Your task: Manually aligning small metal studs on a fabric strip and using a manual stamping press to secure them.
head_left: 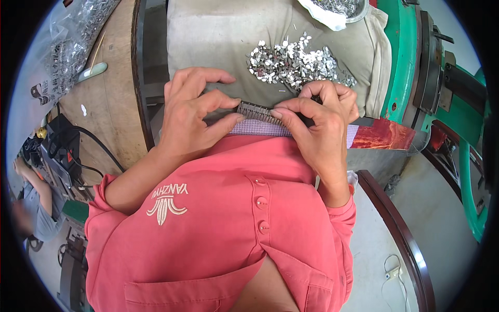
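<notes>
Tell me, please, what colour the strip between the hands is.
The strip is dark grey, best in the head view.

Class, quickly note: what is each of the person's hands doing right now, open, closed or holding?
Left hand: closed, pinching the left end of a dark, narrow, ridged strip.
Right hand: closed, pinching the strip's right end.

The bare left forearm (pixel 136 177) is slanting inward; the bare left hand (pixel 189 112) is pinching with thumb (pixel 224 126) and forefinger (pixel 214 100), its middle finger (pixel 210 76) stretching out above them. The bare right forearm (pixel 333 184) is rising steeply; the bare right hand (pixel 321 118) is pinching likewise, its other fingers (pixel 347 98) bending.
</notes>
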A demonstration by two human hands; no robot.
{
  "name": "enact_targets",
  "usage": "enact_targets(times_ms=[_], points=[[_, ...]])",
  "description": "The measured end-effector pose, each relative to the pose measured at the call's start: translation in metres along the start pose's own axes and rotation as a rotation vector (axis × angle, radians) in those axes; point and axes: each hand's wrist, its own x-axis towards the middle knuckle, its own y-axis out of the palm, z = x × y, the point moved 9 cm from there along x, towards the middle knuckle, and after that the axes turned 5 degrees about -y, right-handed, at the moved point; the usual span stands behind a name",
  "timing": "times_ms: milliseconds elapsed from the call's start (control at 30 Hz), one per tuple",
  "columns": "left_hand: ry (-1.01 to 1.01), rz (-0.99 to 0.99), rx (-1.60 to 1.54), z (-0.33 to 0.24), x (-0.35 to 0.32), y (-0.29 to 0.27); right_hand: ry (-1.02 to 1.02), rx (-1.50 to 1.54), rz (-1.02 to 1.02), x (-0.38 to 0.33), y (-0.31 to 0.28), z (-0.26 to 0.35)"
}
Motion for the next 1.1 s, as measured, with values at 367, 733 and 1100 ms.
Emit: enact_targets(times_ms=[367,733,1100], points=[[0.005,0.001,0.001,-0.0007,-0.0003,0.0004,0.015,0.003,0.035,-0.0026,-0.0017,-0.0001],[-0.002,0.014,0.001,0.0002,-0.0006,0.0012,0.041,0.033,0.032,-0.0089,-0.0036,-0.0085],[0.01,0.002,-0.002,0.0003,-0.0005,0.0006,0.012,-0.012,0.064,-0.0059,-0.004,-0.0072]])
